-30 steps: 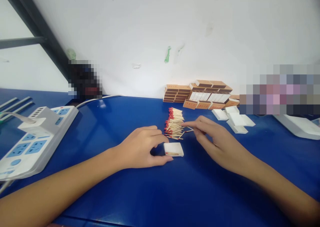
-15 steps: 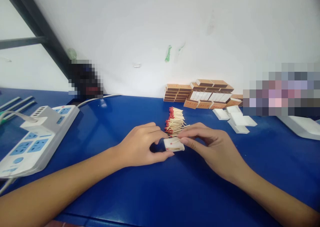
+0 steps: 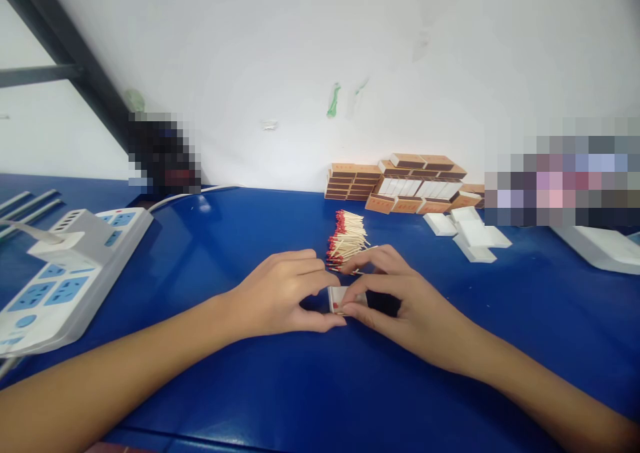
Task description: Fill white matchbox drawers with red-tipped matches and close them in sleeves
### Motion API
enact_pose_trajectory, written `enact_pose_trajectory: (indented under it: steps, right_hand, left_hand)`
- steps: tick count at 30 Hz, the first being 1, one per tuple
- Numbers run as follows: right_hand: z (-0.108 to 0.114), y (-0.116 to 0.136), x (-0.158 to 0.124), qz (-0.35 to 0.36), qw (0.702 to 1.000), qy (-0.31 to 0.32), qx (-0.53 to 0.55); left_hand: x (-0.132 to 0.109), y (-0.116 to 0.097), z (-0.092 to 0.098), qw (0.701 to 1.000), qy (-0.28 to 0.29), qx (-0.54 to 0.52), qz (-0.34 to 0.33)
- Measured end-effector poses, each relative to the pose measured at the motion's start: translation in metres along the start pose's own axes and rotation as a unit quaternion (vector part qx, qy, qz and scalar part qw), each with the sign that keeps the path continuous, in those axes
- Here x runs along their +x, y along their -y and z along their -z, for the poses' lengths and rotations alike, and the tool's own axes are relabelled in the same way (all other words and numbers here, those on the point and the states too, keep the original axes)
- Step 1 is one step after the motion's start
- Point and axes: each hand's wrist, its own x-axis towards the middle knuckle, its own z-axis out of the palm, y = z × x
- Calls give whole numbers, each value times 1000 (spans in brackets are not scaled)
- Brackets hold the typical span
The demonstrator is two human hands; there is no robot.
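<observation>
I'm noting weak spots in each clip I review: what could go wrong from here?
The small white tray sits between the left hand's thumb and forefinger at one end only, so a push from the right hand could swivel or tip it.

The right hand's other fingers reach the near edge of the loose match pile and might scatter some.

The right hand also covers part of the tray, so a crooked match there could go unnoticed.

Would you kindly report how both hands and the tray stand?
Left hand holding white tray. Right hand at match in tray. Match pile just beyond, not blocking.
</observation>
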Motion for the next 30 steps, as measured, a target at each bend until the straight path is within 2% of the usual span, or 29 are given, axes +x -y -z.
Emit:
enact_pose_trajectory:
  steps: [3,7,9,11,13,14,17,20,23,25,28,30]
  right_hand:
    - [0,4,-1,12,999,36,-9]
    - [2,7,-1,23,998,47,-25]
    - [7,3,0,41,998,22,-38]
    - [16,-9,2,48,995,-38,-73]
    - [29,-26,3,27,986,-97,-130]
    - [36,-36,2,9,982,-104,-156]
    - [50,-62,0,-31,983,-71,-164]
    - [50,-73,0,-58,990,-12,-129]
    - [45,-70,2,-57,991,9,-120]
    - [42,-60,3,-47,991,-6,-124]
    - [34,-36,3,-36,992,-40,-113]
    - [25,-17,2,-19,994,-38,-97]
  left_hand:
    - [1,1,-1,1000,1,9,-18]
    - [0,1,-2,1000,-7,16,-23]
    - [0,1,-2,1000,-14,12,-10]
    - [0,1,-1,1000,-21,-1,6]
    - [1,1,0,999,-25,-14,18]
    - [1,1,0,999,-24,-18,24]
    - [1,3,1,998,17,-22,47]
    - [-1,5,1,995,57,-32,75]
    - [-2,5,1,995,50,-32,86]
    - [-2,4,1,995,43,-25,85]
    - [0,0,1,995,36,-20,86]
    - [0,-1,1,996,31,-20,83]
